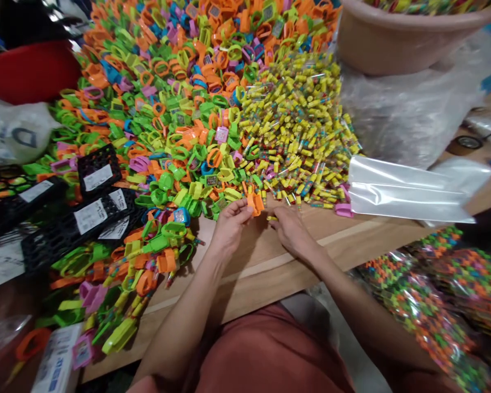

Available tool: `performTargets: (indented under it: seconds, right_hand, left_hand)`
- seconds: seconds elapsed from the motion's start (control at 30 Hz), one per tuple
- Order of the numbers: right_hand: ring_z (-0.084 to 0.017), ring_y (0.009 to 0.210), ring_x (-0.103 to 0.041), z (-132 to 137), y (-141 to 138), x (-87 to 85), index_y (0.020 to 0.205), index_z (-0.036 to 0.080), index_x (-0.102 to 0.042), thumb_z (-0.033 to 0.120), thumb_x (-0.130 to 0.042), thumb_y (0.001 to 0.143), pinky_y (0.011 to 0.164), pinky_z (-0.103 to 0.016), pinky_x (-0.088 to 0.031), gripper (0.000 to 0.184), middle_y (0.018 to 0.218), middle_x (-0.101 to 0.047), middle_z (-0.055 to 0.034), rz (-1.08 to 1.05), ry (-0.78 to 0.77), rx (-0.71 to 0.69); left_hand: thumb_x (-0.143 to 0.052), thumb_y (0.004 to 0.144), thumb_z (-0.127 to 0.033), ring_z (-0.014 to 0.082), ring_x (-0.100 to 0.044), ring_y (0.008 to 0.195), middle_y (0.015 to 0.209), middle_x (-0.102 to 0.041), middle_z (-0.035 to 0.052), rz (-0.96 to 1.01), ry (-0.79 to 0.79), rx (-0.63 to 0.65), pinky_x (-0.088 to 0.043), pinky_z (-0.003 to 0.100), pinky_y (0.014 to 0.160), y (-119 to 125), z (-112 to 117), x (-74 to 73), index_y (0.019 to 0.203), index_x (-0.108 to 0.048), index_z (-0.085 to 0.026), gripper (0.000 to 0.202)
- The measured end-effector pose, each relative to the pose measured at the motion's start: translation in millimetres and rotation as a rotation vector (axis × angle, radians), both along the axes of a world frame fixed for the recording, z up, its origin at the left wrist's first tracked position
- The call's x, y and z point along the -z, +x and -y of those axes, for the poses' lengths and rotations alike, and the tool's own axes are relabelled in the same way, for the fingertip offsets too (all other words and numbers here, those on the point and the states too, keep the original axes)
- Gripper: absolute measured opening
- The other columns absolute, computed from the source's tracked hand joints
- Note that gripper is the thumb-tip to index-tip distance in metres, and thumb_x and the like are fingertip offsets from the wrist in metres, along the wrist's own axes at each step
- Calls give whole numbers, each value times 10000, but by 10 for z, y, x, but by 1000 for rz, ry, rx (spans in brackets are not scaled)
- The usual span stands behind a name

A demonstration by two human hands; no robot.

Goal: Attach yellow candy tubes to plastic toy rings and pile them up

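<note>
Between the thumb and fingers of my left hand [231,224] is an orange toy watch [255,204], held just above the table's front part. Close by on the right, my right hand [289,228] pinches a small yellow-capped tube [272,218] at its fingertips. The two held things are apart. Beyond my hands lies a heap of yellow-capped clear tubes [298,120] with coloured bits inside. A larger heap of plastic toy watches [180,120] in orange, green, blue and pink spreads to the left and back.
Black plastic crates [82,218] with white labels stand at left. Watches with tubes [143,273] lie near the left edge. Clear plastic bags [405,191] rest at right, below a pink tub [393,41]. Filled bags [425,305] sit lower right, beside the wooden table [262,273].
</note>
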State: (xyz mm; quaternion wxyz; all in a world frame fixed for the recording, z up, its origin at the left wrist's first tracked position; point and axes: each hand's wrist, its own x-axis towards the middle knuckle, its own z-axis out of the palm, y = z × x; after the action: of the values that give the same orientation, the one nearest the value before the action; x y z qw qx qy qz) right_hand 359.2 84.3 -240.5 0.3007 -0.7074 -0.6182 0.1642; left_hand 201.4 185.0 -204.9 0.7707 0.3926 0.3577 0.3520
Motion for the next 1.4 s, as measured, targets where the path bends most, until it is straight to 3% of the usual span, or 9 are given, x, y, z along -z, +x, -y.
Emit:
performTargets:
  seconds: [0.1,0.2,0.3,0.43,0.77,1.03,1.2,1.4]
  right_hand:
    - [-208,882,-604,76,-184,-45,1163,180,-616,303,-496,1020,812,-340,-483,224,1001,-661,-71,-500,60,-54]
    - [-160,764,-585,161,-374,-139,1207,176,-623,485,-556,1007,695,-277,-473,374,916,-655,-36,-866,10,-56]
    - [-146,711,-565,213,-499,-233,1159,164,-672,583,-641,950,637,-257,-450,469,845,-651,-30,-1017,-23,-21]
    - [-139,716,-569,251,-562,-306,1124,186,-719,600,-740,880,608,-243,-429,481,909,-685,-47,-1164,-24,4]
    - [-140,744,-569,287,-648,-333,1119,213,-742,559,-858,777,676,-252,-465,500,892,-681,-28,-1286,19,73]
    - [-139,719,-567,287,-620,-440,1019,214,-728,532,-946,657,664,-254,-494,528,881,-677,-28,-1413,-30,56]
    - [-135,717,-558,299,-566,-408,1012,202,-700,498,-928,696,673,-250,-487,489,882,-669,-25,-1346,-23,10]
    - [-139,752,-543,279,-562,-282,1017,203,-710,477,-848,804,672,-240,-445,374,919,-663,-21,-1222,-15,-53]
  left_hand:
    - [-947,551,-244,83,-606,675,824,-695,5,82,-130,-34,-451,199,633,-154,103,-3,843,-678,-153,407]
    - [-971,556,-255,90,-631,705,832,-689,-3,108,-181,-29,-486,207,677,-267,219,-2,863,-653,-160,452]
    - [-986,563,-320,80,-612,684,797,-674,-14,98,-135,-19,-431,178,607,-332,338,-14,884,-644,-166,494]
    - [-976,587,-369,73,-570,666,755,-647,-30,88,-38,-45,-387,178,580,-368,450,-36,873,-633,-175,487]
    - [-932,663,-383,87,-566,717,825,-666,-12,108,57,-116,-420,191,634,-355,574,-63,886,-635,-187,420]
    - [-931,690,-404,83,-557,712,846,-672,-12,108,87,-97,-424,181,625,-346,597,-50,882,-639,-188,411]
    - [-883,762,-414,109,-609,770,875,-691,8,83,158,-65,-477,202,683,-377,637,-24,896,-651,-190,349]
    - [-809,843,-403,136,-644,800,878,-715,24,-95,347,-64,-521,241,782,-434,687,-7,920,-683,-188,261]
